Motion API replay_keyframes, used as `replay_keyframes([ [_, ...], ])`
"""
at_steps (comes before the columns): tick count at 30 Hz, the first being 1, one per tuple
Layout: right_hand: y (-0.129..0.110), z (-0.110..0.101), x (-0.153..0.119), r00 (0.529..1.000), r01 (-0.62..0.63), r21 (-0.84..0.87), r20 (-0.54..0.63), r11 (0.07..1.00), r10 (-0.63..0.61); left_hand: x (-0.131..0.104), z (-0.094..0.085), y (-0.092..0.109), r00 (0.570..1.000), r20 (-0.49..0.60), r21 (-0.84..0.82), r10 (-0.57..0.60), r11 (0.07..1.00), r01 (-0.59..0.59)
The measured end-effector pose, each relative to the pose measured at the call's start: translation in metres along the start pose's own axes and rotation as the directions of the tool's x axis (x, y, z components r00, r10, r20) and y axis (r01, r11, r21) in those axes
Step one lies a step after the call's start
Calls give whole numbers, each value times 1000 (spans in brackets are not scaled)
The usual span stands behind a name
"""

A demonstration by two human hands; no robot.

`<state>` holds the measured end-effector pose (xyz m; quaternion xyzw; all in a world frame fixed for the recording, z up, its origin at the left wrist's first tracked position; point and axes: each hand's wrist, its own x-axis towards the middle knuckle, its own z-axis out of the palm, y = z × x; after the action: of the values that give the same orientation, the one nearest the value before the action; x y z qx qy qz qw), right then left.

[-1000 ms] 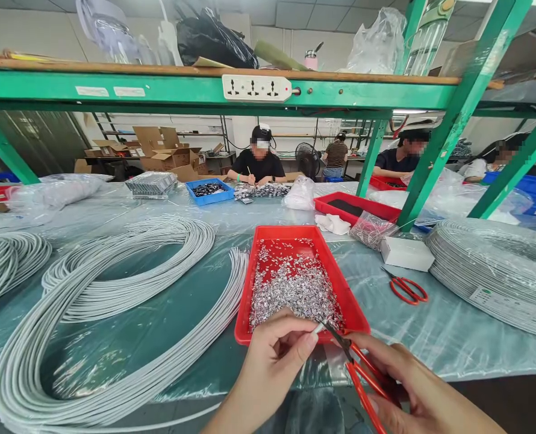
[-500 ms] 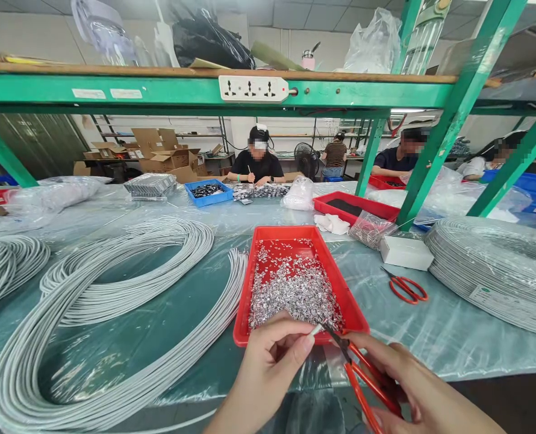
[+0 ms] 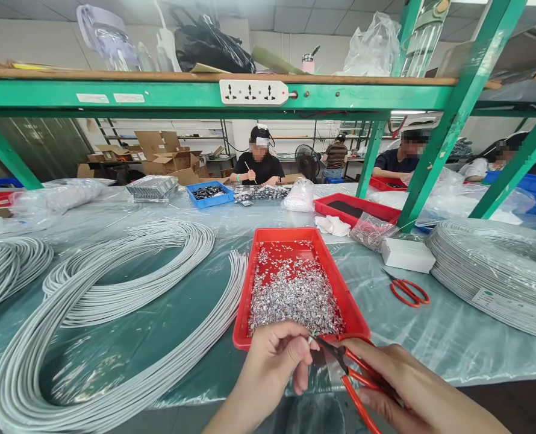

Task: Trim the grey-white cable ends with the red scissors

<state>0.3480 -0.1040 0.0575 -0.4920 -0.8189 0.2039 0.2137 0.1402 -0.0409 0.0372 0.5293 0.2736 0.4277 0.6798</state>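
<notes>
My left hand [image 3: 274,361] is closed in a pinch on the end of a pale grey cable [image 3: 312,337], where a bit of green shows at the tip. Red-handled scissors [image 3: 361,377] are in my right hand [image 3: 398,383], their handles spread apart. Their dark blade tips touch or nearly touch the cable end; the exact contact is too small to tell. Both hands are over the near edge of a red tray [image 3: 347,289] filled with small shiny metal pieces [image 3: 290,295].
Coils of grey cable [image 3: 127,289] lie left, and a wrapped coil [image 3: 498,271] right. A second pair of scissors [image 3: 406,288] lies near a white box [image 3: 407,254]. A green shelf frame [image 3: 168,93] spans above. Across the table a person [image 3: 259,160] sits by a blue tray [image 3: 210,194].
My left hand's fingers have shifted around the cable end, and green now shows at its tip. The scissors have moved slightly left and their handles are spread wider.
</notes>
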Motion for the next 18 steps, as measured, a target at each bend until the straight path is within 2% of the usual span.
replay_keyframes([
  [4, 5, -2, -1, 1000, 26, -7, 1, 1000, -26, 2, 0, -5, 982, 164, -252, -95, 958, 135],
  [7, 9, -3, -1, 998, -46, 23, 46, 999, 45, 1, -1, -8, 986, 149, -302, -77, 946, 119],
  [9, 11, -1, 2, 994, -106, 103, -8, 989, 108, 0, -1, -9, 995, 82, -273, -57, 959, 77],
  [12, 10, 9, 14, 950, -131, 384, -215, 914, 226, -1, 1, -9, 1000, -17, -152, -25, 988, 22],
  [13, 7, 13, 20, 941, -105, 502, -229, 858, 249, -1, 3, -8, 999, -39, -104, -16, 994, 12],
  [15, -2, 21, 33, 954, -46, 687, -186, 725, 236, -1, 7, -6, 998, -64, -13, -7, 1000, 7],
  [18, -15, 27, 47, 943, -40, 786, -175, 617, 284, -1, 11, -5, 998, -67, 94, 0, 996, 7],
])
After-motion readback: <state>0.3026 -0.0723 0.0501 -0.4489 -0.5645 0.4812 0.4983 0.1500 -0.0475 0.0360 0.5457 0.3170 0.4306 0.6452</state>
